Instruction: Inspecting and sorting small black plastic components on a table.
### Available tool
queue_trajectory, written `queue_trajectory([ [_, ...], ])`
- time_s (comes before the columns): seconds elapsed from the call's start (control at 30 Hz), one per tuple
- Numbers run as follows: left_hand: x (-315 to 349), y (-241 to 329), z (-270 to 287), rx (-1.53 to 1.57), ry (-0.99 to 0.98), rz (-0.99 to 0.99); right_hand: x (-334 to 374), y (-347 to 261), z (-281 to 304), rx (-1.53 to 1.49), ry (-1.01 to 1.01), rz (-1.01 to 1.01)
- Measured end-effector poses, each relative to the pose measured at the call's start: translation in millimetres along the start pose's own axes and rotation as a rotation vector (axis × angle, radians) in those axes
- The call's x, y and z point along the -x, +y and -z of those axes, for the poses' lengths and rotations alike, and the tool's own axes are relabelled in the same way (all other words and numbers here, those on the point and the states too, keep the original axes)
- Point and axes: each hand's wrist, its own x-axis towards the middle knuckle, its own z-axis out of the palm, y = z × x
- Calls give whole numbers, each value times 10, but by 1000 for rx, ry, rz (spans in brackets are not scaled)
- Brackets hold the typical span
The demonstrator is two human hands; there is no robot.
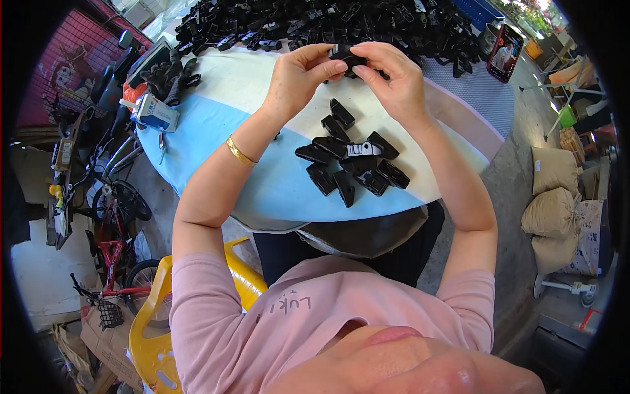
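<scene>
Both my hands meet over the far part of the table, pinching one small black plastic part between thumbs and fingers. My left hand grips its left end, and my right hand its right end. What the part's underside looks like is hidden by my fingers. Nearer to me, between my forearms, lies a loose group of similar black plastic parts, one of them showing a grey ridged face. Just beyond my hands spreads a big heap of black parts.
The round table wears a blue, cream and pink cloth. At its left edge are a white-and-blue carton and dark gloves. A phone stands at the far right. A yellow chair, a red bicycle and sacks surround the table.
</scene>
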Motion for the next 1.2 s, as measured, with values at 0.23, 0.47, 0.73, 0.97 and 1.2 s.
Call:
queue_trajectory([
  [0.23,64,26,-110,390,60,117,25,-121,-86,484,44,316],
  [0.47,23,237,53,291,-2,-38,-91,137,218,176,179,-43],
  [0.73,317,401,-160,-522,-612,-221,-75,696,726,458,55,-363],
  [0.97,260,267,-201,-603,-484,-508,6,550,700,801,-362,-444],
  [1.2,-183,-337,68,-901,65,-206,-44,356,563,1012,-482,-448],
])
